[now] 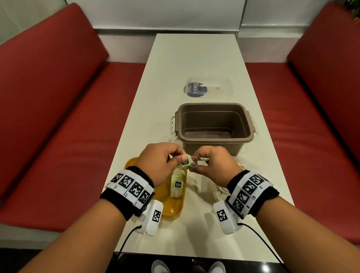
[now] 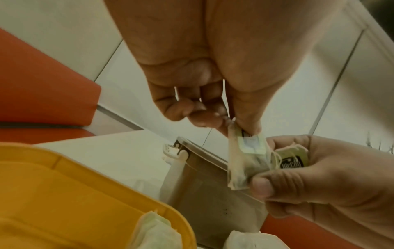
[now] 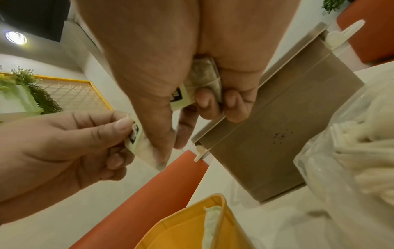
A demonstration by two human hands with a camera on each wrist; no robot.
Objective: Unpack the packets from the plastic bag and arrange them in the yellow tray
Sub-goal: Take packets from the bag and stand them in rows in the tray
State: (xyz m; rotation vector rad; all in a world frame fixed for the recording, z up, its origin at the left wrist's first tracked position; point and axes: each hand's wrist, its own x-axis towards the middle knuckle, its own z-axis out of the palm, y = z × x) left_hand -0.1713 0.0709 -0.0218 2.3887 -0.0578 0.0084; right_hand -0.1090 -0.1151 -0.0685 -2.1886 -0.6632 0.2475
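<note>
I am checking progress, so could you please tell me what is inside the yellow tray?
The yellow tray holds a row of tea bag packets along its right side. The left hand and wrist cover the tray's left part, so anything there is hidden.

brown tub (image 1: pixel 214 131), clear lid (image 1: pixel 208 88), red benches (image 1: pixel 43 108)

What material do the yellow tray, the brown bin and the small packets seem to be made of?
Yellow tray: looks like glossy moulded plastic, with a rounded raised rim.
Brown bin: probably matte plastic, with thin walls and pale clip handles.
Packets: likely thin paper tea bags with strings and printed paper tags; the exact fibre is unclear.
</note>
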